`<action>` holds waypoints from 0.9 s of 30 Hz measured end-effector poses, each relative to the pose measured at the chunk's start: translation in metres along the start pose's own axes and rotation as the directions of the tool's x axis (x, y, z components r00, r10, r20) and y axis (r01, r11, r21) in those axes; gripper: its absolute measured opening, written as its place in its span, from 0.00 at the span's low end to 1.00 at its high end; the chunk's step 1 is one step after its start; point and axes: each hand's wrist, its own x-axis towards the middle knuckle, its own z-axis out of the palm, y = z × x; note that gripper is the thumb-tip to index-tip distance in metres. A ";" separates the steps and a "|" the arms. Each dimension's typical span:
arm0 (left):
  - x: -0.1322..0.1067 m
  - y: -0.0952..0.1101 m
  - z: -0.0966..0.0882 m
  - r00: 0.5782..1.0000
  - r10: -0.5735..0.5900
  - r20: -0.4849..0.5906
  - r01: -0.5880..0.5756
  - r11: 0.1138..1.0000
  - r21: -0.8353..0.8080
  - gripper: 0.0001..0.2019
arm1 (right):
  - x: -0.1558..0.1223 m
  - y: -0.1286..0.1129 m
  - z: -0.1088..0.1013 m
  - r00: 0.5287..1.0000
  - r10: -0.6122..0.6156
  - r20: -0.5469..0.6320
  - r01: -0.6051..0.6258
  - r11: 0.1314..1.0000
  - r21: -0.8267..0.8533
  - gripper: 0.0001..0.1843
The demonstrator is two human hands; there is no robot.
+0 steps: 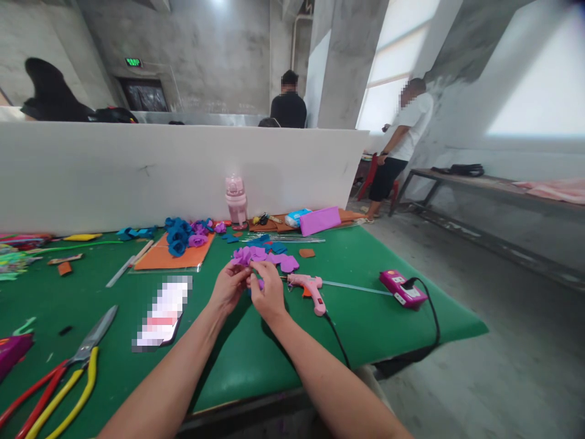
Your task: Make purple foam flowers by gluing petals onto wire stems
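My left hand (228, 285) and my right hand (269, 291) meet over the middle of the green table, fingers pinched together. A small purple petal (261, 284) shows between my right thumb and fingers; my left fingertips close on it too, largely hidden. Just beyond my fingertips lie loose purple petals (289, 263), with blue pieces (273, 247) behind them. To the right of my right hand a pink hot glue gun (305, 282) lies on its side, a clear glue stick (354, 287) pointing out of its back.
Long-handled shears (86, 353) and a phone (163, 312) lie left. Blue flowers (177, 235) rest on an orange sheet (150, 259). A pink bottle (236, 202) stands by the white partition (183, 174). At right is a purple power box (402, 289) with a black cord. People are beyond.
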 end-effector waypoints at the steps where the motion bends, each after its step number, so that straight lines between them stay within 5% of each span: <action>1: 0.000 0.000 0.000 1.000 -0.004 -0.009 0.004 1.000 0.001 0.15 | 0.000 0.000 0.000 1.000 -0.012 0.010 0.012 1.000 -0.021 0.17; 5: 0.000 0.001 0.001 1.000 -0.025 -0.006 0.025 1.000 -0.013 0.15 | 0.000 -0.001 -0.001 1.000 0.013 -0.001 -0.013 0.999 0.044 0.17; 10: 0.000 0.004 0.000 0.993 -0.121 0.001 0.121 0.992 -0.031 0.14 | 0.006 0.007 0.000 0.964 0.248 -0.099 -0.212 0.936 0.280 0.13; 14: -0.001 0.006 0.000 0.987 -0.158 0.031 0.160 0.986 -0.050 0.14 | 0.009 0.016 0.005 0.926 0.376 -0.043 -0.323 0.844 0.428 0.10; 27: -0.004 0.000 0.004 0.994 -0.076 0.082 0.074 0.997 0.028 0.14 | 0.008 0.015 0.008 0.910 0.408 0.066 -0.389 0.792 0.470 0.09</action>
